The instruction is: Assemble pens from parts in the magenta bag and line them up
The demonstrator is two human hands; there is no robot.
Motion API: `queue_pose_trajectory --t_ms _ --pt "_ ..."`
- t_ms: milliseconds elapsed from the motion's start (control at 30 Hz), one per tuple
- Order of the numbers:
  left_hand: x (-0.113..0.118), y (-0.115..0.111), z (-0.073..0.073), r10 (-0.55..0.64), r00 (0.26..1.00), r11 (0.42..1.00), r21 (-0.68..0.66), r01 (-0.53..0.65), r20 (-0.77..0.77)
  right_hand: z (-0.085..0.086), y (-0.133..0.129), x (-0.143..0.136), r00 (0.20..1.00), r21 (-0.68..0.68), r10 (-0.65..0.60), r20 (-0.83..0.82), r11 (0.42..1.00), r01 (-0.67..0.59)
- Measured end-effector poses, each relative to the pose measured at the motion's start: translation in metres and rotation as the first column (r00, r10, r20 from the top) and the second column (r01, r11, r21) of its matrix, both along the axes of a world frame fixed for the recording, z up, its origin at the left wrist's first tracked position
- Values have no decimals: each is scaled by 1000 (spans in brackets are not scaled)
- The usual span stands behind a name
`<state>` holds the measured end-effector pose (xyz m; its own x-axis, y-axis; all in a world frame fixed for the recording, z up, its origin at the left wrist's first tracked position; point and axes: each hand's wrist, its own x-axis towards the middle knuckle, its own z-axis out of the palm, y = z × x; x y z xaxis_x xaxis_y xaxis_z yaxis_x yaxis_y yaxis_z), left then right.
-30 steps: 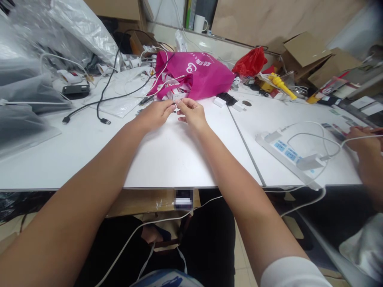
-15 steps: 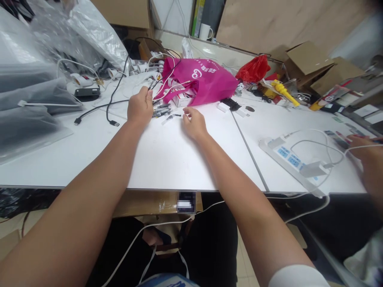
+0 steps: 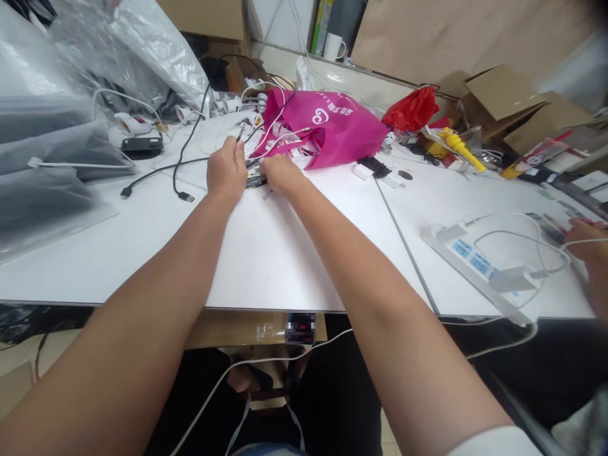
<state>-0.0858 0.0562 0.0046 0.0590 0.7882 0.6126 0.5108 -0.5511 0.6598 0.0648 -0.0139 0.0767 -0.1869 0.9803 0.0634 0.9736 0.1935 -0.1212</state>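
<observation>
Two bare hands of one person at a white table (image 3: 285, 272), seen from the head cam. L hand (image 3: 227, 170): thumb and fingers together, clamped on one thin dark stick (image 3: 240, 133), tip projecting above the thumb; its lower part is hidden. R hand (image 3: 281, 173): fingers bent down at the pile (image 3: 256, 181) of slim dark pieces, just beside the L hand; fingertips hidden, so whether they pinch a piece cannot be told. Pieces overlap too much for an exact no. One small clear piece (image 3: 267, 196) lies just below the R hand.

Behind the hands: 1 pink bag (image 3: 354, 130), on its side, mouth toward them, w/ small boxes inside, too many to count. To its right, 1 red bag (image 3: 411, 111); nr its base, 2 white blocks (image 3: 363, 171) and 1 black part (image 3: 377, 167).

L of the L hand: 2 black cable ends (image 3: 186, 197) and 1 dark case (image 3: 142, 145). R side: 1 power strip (image 3: 468, 263) w/ 2 white plugs (image 3: 513, 279), 1 yellow tool (image 3: 458, 149) farther back. Far R edge: 1 hand of a co-worker (image 3: 588, 239), partly cut off. Back ledge: 1 white mug (image 3: 333, 47).
</observation>
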Motion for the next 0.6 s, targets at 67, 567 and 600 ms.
queue_pose_trajectory --t_ms 67,567,600 --pt "1 2 -2 3 1000 1000 3 -3 -12 1 -1 -2 1000 -6 -18 18 1000 18" --pt "2 -27 21 10 973 997 -68 -27 -231 -19 1 33 863 255 44 -504 962 100" --pt "4 -31 23 11 964 998 -57 -27 -265 -21 -2 41 779 252 27 -627 952 171"
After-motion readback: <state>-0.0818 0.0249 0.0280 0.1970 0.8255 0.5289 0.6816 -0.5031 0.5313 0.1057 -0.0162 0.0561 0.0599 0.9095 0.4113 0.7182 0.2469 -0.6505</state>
